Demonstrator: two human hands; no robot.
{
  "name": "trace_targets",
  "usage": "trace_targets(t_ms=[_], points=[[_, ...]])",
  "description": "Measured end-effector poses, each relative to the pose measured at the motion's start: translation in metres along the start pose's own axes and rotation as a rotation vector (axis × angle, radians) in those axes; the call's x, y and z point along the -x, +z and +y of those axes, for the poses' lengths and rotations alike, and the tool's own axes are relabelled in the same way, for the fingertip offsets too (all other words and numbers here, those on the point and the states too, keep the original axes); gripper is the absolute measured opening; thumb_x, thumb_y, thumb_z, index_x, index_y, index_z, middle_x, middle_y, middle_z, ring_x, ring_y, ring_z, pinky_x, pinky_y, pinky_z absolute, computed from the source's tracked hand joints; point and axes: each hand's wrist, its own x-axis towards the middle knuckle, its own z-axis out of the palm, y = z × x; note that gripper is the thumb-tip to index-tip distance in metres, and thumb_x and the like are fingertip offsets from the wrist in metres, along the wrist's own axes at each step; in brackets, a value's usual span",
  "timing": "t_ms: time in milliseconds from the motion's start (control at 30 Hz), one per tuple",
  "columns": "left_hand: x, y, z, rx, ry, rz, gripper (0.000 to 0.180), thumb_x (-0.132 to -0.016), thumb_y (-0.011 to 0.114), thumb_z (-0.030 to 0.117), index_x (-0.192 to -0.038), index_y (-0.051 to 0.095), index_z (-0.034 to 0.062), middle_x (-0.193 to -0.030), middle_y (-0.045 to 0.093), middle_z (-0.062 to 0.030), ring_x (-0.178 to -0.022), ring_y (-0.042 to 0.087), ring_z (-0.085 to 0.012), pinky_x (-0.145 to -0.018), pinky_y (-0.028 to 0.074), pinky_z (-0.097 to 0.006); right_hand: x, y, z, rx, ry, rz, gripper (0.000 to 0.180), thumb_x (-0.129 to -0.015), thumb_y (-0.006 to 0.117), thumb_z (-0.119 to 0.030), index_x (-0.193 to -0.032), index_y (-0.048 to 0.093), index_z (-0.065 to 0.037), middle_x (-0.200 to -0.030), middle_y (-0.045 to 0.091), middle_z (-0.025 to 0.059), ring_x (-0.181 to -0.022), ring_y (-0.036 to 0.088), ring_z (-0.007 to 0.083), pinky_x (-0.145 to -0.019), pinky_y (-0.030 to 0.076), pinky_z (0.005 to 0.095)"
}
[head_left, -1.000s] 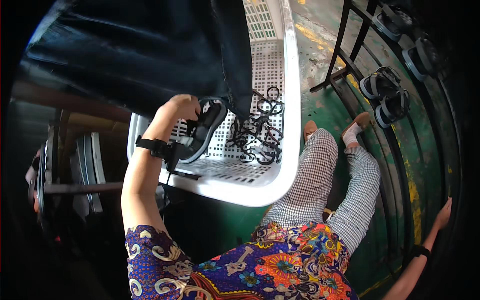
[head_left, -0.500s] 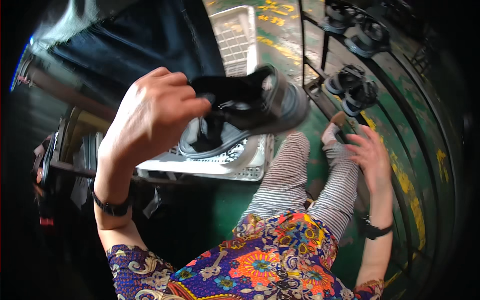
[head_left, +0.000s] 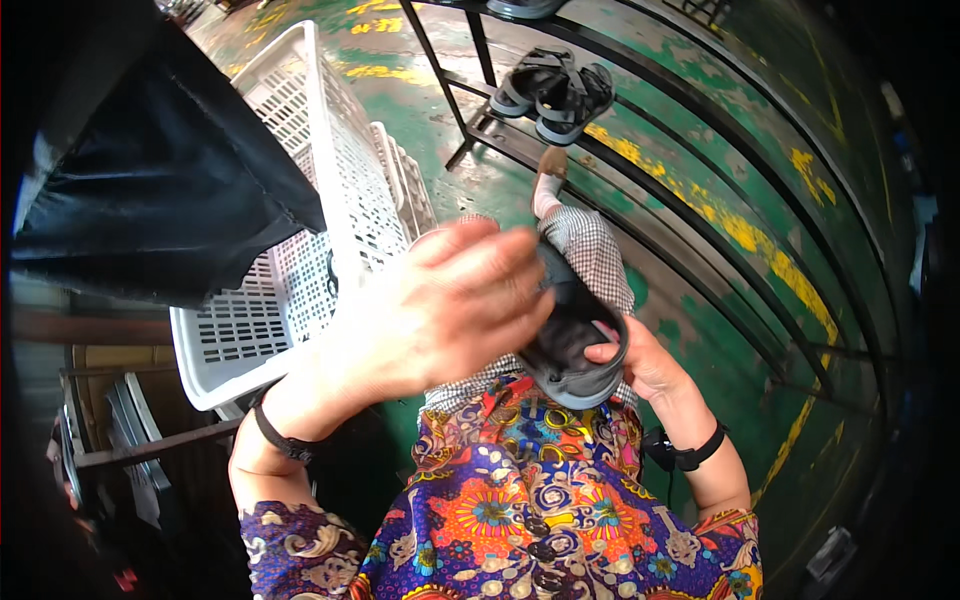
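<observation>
The shoe [head_left: 570,345] has come away from the basket [head_left: 300,200] to the lap; left hand [head_left: 450,305] grips its top, right hand [head_left: 645,365] now closes underneath, so both hold it.

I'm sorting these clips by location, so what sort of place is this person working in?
Probably a shoe workshop or factory floor. Both hands, left hand and right hand, hold a grey shoe; more shoes sit on a black metal rack, beside a white plastic crate on a green painted floor.
</observation>
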Motion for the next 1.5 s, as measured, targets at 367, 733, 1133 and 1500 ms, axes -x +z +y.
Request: trace_targets(t_ms=[367,733,1133,1500], points=[[0.035,0.12,0.045,1.7,-1.043,0.268,0.032,-0.098,0.052,0.018,-0.125,0.052,0.0001,-0.094,0.064,-0.0092,-0.082,0.064,-0.0147,-0.071,0.051,-0.027,0.013,-0.02,0.018,-0.153,-0.264,0.326,0.072,-0.069,0.072,-0.001,-0.134,0.041,0.0,-0.13,0.051,0.008,-0.119,0.051,0.0205,-0.101,0.041,0.0329],[0.036,0.137,0.06,2.226,-1.242,0.524,0.016,-0.091,0.06,0.012,-0.104,0.062,0.0033,-0.097,0.068,-0.0129,-0.08,0.066,-0.0182,-0.068,0.052,-0.028,0.003,-0.017,0.024,0.25,-0.495,0.42,0.077,-0.073,0.073,-0.007,-0.14,0.036,0.0,-0.135,0.047,0.0124,-0.126,0.046,0.0216,-0.108,0.031,0.0335],[0.05,0.15,0.06,2.704,-0.801,0.487,0.015,-0.091,0.063,0.017,-0.101,0.058,0.007,-0.088,0.065,-0.0072,-0.083,0.065,-0.0193,-0.07,0.051,-0.027,-0.004,-0.012,0.032,0.29,-0.473,0.322,0.078,-0.074,0.075,-0.012,-0.14,0.035,0.0,-0.137,0.045,0.0122,-0.127,0.044,0.0209,-0.109,0.03,0.034],[0.067,0.145,0.04,2.162,-1.247,0.51,0.011,-0.089,0.062,0.01,-0.088,0.052,0.0051,-0.079,0.063,-0.008,-0.071,0.067,-0.0191,-0.071,0.057,-0.033,-0.007,-0.007,0.031,0.198,-0.55,0.456,0.076,-0.074,0.071,-0.006,-0.14,0.035,0.0,-0.137,0.046,0.0131,-0.128,0.044,0.0218,-0.108,0.031,0.0338]])
